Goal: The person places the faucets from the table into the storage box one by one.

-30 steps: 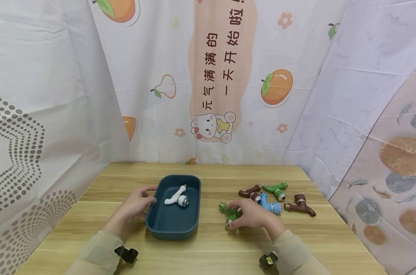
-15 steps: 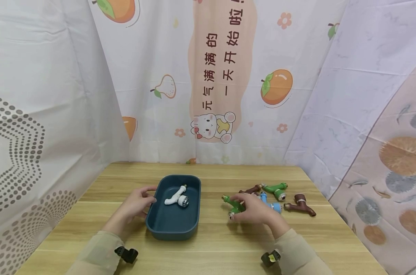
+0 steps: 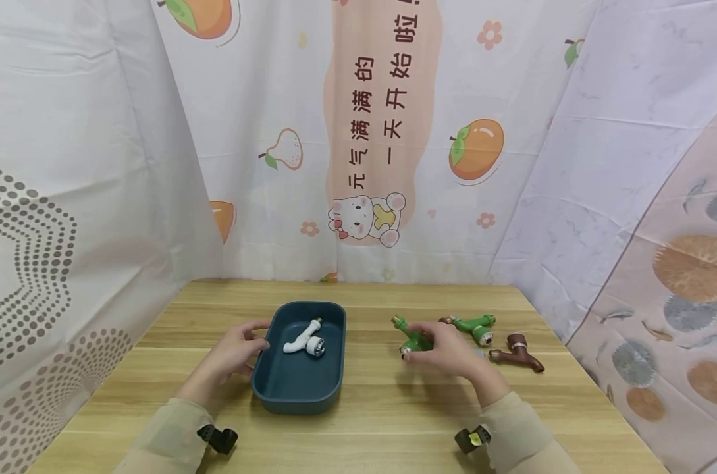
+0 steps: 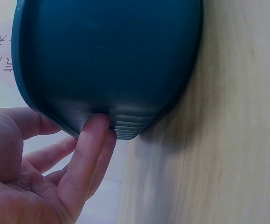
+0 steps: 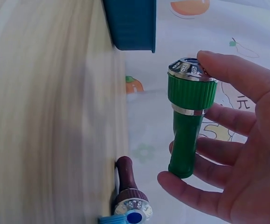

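My right hand (image 3: 447, 352) holds a green faucet (image 3: 416, 341) between thumb and fingers; in the right wrist view the green faucet (image 5: 188, 116) is off the table, thumb on its silver-ringed end. My left hand (image 3: 230, 352) is at the left side of a dark blue bin (image 3: 299, 398). Its thumb reaches over the rim, and in the left wrist view other fingers (image 4: 86, 158) press the outer wall. Inside the bin lies a white faucet (image 3: 303, 339).
Right of my right hand lie another green faucet (image 3: 478, 327) and a brown faucet (image 3: 518, 353). A second brown faucet (image 5: 128, 179) and a blue faucet (image 5: 112, 219) are mostly hidden behind the hand in the head view. Printed curtains (image 3: 245, 99) surround the wooden table (image 3: 382, 434).
My right hand has carried the green faucet away from me and slightly right, now covering most of the blue faucet. The left hand and the bin stay put.
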### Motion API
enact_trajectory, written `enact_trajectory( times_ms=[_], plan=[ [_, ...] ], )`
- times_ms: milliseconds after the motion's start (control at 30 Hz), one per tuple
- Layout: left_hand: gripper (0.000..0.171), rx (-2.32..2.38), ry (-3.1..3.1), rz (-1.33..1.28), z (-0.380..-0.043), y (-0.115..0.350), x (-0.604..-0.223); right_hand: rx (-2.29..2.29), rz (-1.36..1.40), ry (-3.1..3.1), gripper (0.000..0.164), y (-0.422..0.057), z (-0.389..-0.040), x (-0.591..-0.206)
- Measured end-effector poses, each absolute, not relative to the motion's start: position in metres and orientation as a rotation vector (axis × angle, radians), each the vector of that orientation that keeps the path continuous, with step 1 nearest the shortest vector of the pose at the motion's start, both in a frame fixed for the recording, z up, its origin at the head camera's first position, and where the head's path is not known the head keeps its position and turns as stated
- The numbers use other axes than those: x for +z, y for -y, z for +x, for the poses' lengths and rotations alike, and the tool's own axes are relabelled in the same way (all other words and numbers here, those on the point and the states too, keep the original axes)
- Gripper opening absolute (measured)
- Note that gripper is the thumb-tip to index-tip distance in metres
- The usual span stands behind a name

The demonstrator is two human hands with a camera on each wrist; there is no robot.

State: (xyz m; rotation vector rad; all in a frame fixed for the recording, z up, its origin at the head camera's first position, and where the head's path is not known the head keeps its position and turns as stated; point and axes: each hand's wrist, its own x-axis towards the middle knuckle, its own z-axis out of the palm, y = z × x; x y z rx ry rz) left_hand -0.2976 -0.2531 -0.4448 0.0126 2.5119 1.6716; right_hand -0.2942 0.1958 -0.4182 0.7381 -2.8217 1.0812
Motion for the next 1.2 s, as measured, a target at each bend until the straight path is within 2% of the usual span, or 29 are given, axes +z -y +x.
enact_trajectory(
  times_ms=[867, 1200],
  plan=[
    [0.051, 1.672, -2.499, 0.008, -0.299, 0.255, -0.444, 1.133, 0.633, 2.787, 0.048, -0.2, -0.299, -0.405],
    [0.051, 1.654, -2.502, 0.008, -0.299, 0.254, -0.445, 1.115, 0.614, 2.786, 0.052, -0.201, -0.3, -0.403]
  ],
)
